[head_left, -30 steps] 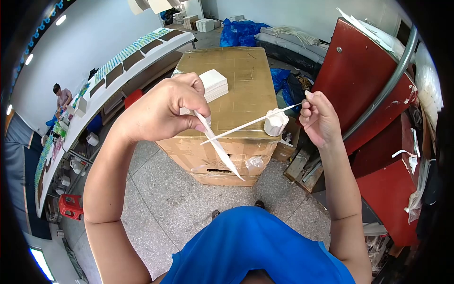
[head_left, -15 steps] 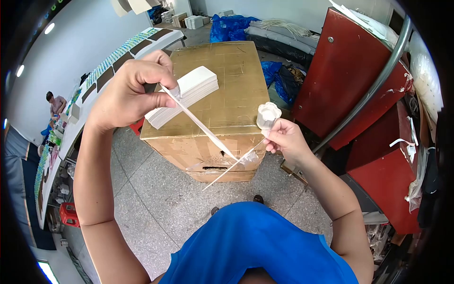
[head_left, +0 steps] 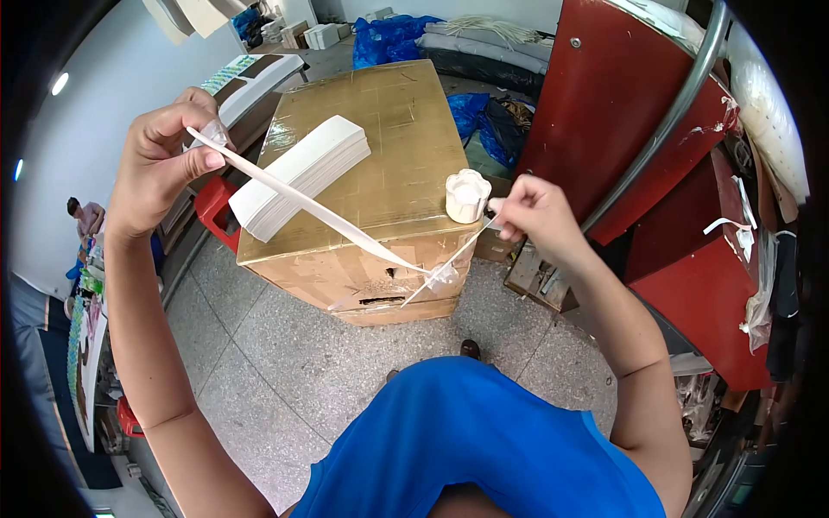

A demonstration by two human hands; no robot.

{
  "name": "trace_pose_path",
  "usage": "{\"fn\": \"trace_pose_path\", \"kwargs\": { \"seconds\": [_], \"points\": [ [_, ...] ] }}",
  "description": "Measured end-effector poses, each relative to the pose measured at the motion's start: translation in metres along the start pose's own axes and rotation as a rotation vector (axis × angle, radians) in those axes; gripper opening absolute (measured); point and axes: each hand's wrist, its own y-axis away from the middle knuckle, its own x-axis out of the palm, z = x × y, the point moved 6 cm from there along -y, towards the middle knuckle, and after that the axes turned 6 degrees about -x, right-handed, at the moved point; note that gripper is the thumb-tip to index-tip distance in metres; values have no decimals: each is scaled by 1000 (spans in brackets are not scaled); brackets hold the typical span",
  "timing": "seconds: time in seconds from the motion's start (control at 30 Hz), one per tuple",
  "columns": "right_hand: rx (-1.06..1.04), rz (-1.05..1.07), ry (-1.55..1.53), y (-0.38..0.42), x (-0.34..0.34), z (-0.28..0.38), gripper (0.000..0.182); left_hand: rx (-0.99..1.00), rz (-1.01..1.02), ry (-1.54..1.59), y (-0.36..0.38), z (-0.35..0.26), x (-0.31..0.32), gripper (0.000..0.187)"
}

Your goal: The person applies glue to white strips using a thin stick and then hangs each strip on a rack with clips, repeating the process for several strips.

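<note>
My left hand point(head_left: 168, 164) is raised at the left, thumb and fingers pinching the upper end of a long white strip point(head_left: 306, 203), with a bit of clear film by the fingertips. The strip slants down to the right. In my right hand point(head_left: 540, 216) is the upper end of a thin pale stick point(head_left: 462, 248), pinched between thumb and finger. Stick and strip meet near a clear, crumpled piece of film point(head_left: 445, 275) in front of the box. A small white scalloped cup point(head_left: 467, 197) stands just left of my right fingers. Behind the strip lies a stack of white strips point(head_left: 302, 168).
The stack and cup rest on a large taped cardboard box point(head_left: 380, 99). Red panels point(head_left: 596, 104) with a curved metal tube point(head_left: 669, 129) rise on the right. A red stool point(head_left: 216, 211) stands left of the box. Another person point(head_left: 86, 216) sits far left beside a long table.
My left hand has moved left with the strip, and the strip now slants at a shallower angle. Less of the stick extends below the crossing. The view has shifted slightly.
</note>
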Motion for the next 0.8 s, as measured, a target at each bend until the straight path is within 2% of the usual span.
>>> {"fn": "trace_pose_path", "kwargs": {
  "seconds": [0.07, 0.17, 0.23, 0.33, 0.43, 0.53, 0.57, 0.63, 0.67, 0.73, 0.77, 0.8],
  "points": [
    [-163, -114, -12, -5, -30, 46, 21, -27, -14, 14, 1, 0, -3, 16],
    [-460, -291, 163, -7, -69, 119, 22, -35, -14, -30, 2, -6, -6, 18],
    [-530, -376, 389, -6, -67, 157, 24, -50, 14, -94, 0, -13, -1, 19],
    [-627, -282, 568, -24, -46, 164, 26, -53, 61, -89, -5, -24, 8, 19],
    [-568, -217, 705, -45, -19, 136, 26, -63, 59, -74, -9, -26, 15, 18],
    [-484, -19, 787, -61, 7, 93, 26, -67, 93, 11, -16, -37, 26, 15],
    [-314, 105, 762, -67, 9, 75, 21, -28, 103, -30, -19, -44, 29, 17],
    [-543, 69, 767, -65, 7, 83, 24, -176, 122, 57, -26, -47, 37, 24],
    [-443, 52, 725, -57, 7, 104, 34, -141, 144, 81, -31, -51, 42, 22],
    [-432, 43, 334, -40, 14, 146, 41, -88, 176, 24, -45, -66, 50, 21],
    [-495, 71, 245, -28, 22, 166, 50, -147, 190, 44, -51, -71, 55, 20],
    [-545, 92, 267, -13, 32, 183, 55, -126, 193, 37, -58, -78, 60, 20]
  ]
}}
